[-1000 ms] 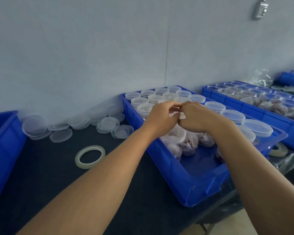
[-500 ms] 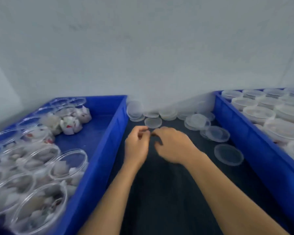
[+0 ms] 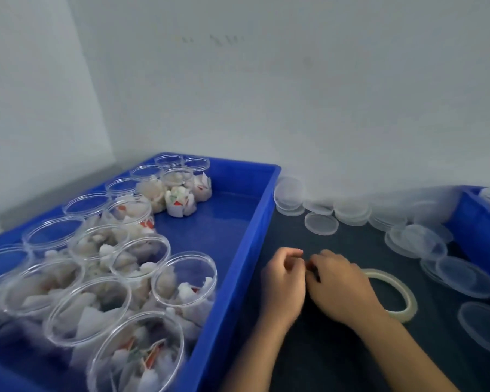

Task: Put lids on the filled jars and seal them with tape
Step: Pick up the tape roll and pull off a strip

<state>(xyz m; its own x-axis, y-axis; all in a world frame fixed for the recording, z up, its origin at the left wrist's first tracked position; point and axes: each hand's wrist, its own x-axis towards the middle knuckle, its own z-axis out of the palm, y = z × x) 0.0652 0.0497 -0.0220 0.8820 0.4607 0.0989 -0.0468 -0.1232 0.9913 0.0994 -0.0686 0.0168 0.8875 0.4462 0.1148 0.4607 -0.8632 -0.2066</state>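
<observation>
1. Both hands meet over the dark table (image 3: 337, 357), fingertips touching. The left hand (image 3: 283, 281) and right hand (image 3: 341, 287) have curled fingers; anything pinched between them is too small and blurred to identify, so the grasp of each hand cannot be told.
2. The tape roll (image 3: 399, 292) lies flat on the table, its opening facing up. The right hand and wrist cover its near-left arc.
3. Loose lids (image 3: 321, 223) lie flat or overlapping along the wall (image 3: 294, 94) and to the right; one lid (image 3: 484, 329) is cut off by the right frame edge.
4. The left blue bin (image 3: 238, 250) holds open, unlidded jars (image 3: 184, 281), upright with mouths up, filled with white wrapped pieces. Near jars are blurred and cropped at the bottom-left.
5. A second blue bin (image 3: 478, 230) is visible only at its corner on the right.
</observation>
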